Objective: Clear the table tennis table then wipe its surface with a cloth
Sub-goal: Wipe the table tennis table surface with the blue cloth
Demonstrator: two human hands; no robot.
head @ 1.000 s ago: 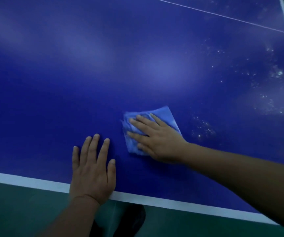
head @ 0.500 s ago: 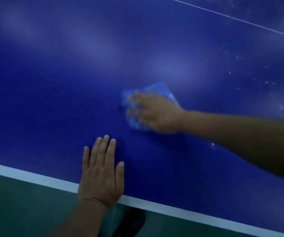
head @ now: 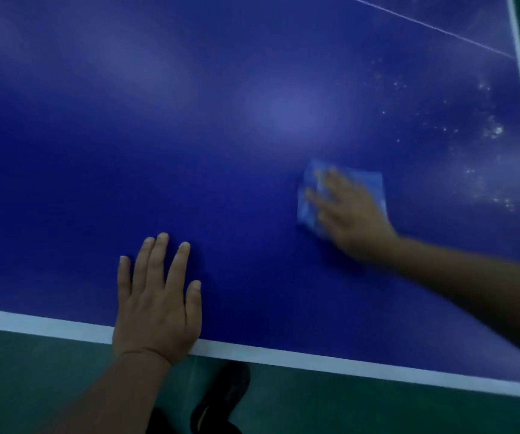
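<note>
Head view: my right hand [head: 351, 220] presses flat on the soft, limp cloth [head: 374, 183], my left hand [head: 158, 302] spread open on the table [head: 96, 151].

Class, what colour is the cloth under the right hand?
Light blue cloth, paler than the table; head view.

No lettering, brand, number or sign can be read anywhere in the head view; the blue desk [head: 252, 120] carries only plain white boundary lines, and the cloth [head: 374, 183] bears no legible label.
</note>
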